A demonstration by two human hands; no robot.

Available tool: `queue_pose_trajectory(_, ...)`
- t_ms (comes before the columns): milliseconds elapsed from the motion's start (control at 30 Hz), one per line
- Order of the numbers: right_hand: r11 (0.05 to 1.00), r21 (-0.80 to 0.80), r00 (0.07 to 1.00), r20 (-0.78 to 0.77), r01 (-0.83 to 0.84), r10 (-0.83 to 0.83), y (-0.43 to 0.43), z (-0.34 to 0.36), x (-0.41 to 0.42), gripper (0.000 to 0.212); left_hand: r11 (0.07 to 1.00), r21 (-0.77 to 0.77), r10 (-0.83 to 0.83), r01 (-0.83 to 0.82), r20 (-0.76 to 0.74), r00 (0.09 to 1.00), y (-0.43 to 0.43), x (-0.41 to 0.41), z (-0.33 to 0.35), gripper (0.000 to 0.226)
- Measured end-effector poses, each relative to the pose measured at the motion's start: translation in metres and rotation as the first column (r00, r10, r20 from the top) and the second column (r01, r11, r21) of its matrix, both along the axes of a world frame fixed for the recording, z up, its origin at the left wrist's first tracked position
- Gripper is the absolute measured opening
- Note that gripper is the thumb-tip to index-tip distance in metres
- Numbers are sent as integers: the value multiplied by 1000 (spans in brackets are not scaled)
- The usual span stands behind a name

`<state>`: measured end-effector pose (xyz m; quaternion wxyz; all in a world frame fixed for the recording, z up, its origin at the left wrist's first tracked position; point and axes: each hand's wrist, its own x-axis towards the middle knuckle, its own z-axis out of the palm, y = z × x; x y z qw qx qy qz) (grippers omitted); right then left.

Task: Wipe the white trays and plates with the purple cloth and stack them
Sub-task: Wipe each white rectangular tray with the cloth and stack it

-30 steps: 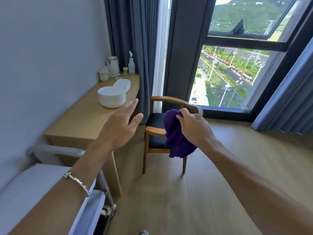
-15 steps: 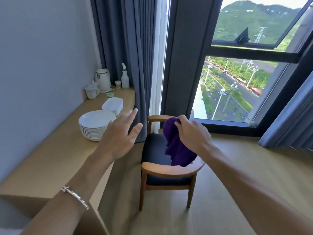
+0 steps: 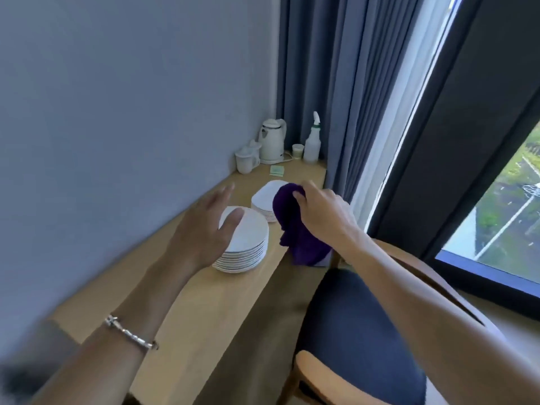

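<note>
A stack of several round white plates (image 3: 248, 247) stands on the long wooden counter (image 3: 204, 311) by the wall. Just behind it lies a lower stack of white rectangular trays (image 3: 264, 197). My left hand (image 3: 204, 229) hovers with straight, spread fingers over the left part of the plate stack; whether it touches the top plate I cannot tell. My right hand (image 3: 324, 211) grips the purple cloth (image 3: 295, 232), which hangs down in front of the trays and over the counter's edge.
At the counter's far end stand a white kettle (image 3: 271, 140), a lidded mug (image 3: 247, 160), a small cup (image 3: 297, 150), a spray bottle (image 3: 312, 141) and a green packet (image 3: 277, 170). A wooden chair with a dark seat (image 3: 359, 337) is close on the right. Curtains and a window lie beyond.
I have moved up to the counter and the view has turned left and down. Both hands came over the dishes: the left above the plates, the right with the cloth by the trays.
</note>
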<state>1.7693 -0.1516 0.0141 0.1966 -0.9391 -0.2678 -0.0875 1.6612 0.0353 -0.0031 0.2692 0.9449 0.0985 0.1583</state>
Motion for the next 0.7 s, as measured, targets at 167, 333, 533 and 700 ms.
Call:
queue_pose_trajectory(167,981,-3,979,-59,-194,193,88,-10,55,32,983,-9,180,-181,-45,983,63,20,-3,56)
queue_pose_trajectory(333,947,54,944,-81,-316,319,170,-16,91,31,962,-29,270,-271,-37,962,126,40,-8,60)
queue_pose_trajectory(533,925,74,919,-110,-373,379,239,-12,126,32,944,1,329,-330,-78,941,176,70,-8,58)
queue_pose_trajectory(700,903,17,895,-127,-429,428,275,-10,136,34,935,-33,351,-354,-73,933,196,78,-14,58)
